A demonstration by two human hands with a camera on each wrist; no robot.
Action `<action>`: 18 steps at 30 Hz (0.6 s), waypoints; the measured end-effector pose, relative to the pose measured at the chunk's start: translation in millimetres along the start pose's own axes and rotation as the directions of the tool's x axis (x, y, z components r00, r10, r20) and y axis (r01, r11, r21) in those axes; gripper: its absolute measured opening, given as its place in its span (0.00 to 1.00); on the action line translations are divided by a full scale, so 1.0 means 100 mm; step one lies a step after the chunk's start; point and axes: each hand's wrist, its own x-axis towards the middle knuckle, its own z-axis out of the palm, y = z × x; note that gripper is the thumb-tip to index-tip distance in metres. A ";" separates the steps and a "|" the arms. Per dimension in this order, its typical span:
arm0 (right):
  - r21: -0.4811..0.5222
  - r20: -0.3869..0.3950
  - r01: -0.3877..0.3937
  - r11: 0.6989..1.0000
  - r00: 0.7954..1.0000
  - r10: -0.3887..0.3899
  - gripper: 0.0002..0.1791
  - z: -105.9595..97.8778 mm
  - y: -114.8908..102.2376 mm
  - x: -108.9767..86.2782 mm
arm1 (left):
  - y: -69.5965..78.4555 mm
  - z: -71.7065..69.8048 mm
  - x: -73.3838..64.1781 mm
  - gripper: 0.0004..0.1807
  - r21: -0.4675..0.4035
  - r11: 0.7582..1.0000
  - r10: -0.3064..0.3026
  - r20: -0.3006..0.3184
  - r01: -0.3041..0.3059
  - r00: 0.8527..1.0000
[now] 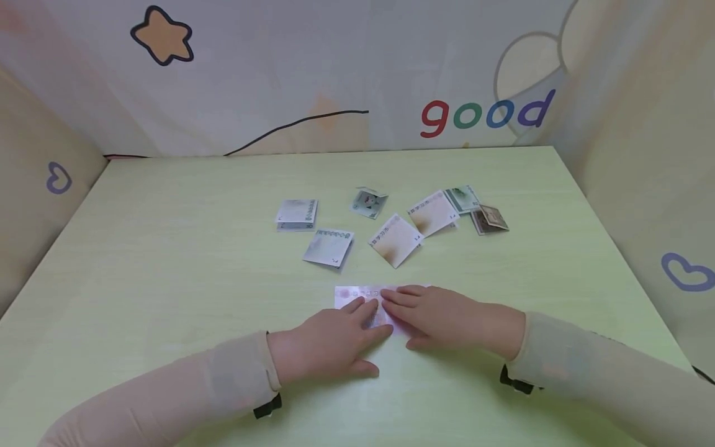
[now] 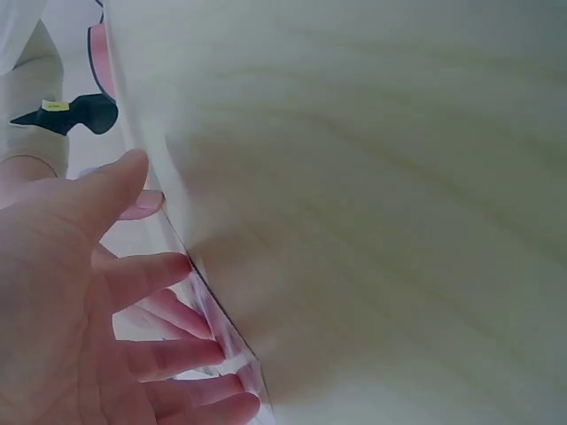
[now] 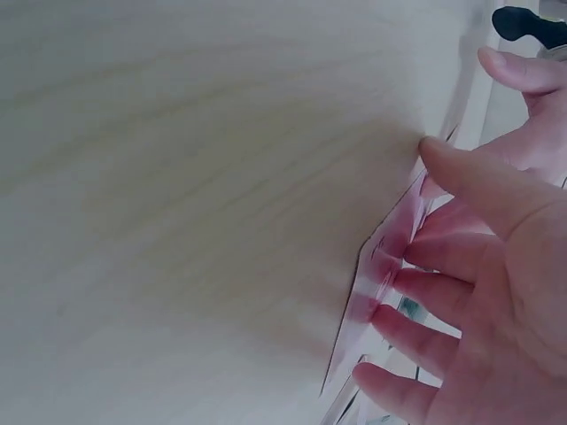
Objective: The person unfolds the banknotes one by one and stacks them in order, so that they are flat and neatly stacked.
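Pink banknote [image 1: 357, 291] lies partly under both hands [image 1: 332, 344] [image 1: 447, 316], their fingers straight and loosely spread.

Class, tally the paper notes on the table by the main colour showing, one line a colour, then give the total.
Whitish notes: 4
Greenish notes: 2
Brown note: 1
Pink note: 1
Total: 8

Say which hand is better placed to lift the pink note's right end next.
Likely the right hand: it lies over that end of the pink note; the left hand is nearer the other end.
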 end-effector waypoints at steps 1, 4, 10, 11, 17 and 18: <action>-0.008 0.000 -0.006 1.000 1.000 0.006 0.38 0.00 0.00 0.00 | 0.00 0.00 0.00 0.35 0.002 1.000 0.000 0.002 0.000 1.000; -0.029 0.000 -0.022 0.999 1.000 0.022 0.38 -0.01 -0.01 0.00 | -0.02 0.00 0.00 0.35 0.008 1.000 0.002 0.010 -0.002 1.000; -0.015 0.003 -0.027 1.000 1.000 0.027 0.39 0.00 0.02 0.00 | -0.03 0.00 0.01 0.35 0.010 1.000 0.002 0.027 -0.002 1.000; -0.010 0.005 -0.026 1.000 1.000 0.026 0.39 0.00 0.02 0.01 | -0.03 0.00 0.01 0.35 0.013 1.000 0.001 0.026 -0.002 1.000; 0.031 -0.010 -0.012 0.999 1.000 0.012 0.38 -0.03 0.04 0.00 | -0.07 0.01 -0.01 0.35 0.013 1.000 0.025 0.004 -0.025 1.000; 0.033 -0.017 -0.008 0.999 1.000 0.009 0.38 -0.03 0.05 0.00 | -0.09 0.01 -0.01 0.35 0.011 0.999 0.033 0.000 -0.033 0.999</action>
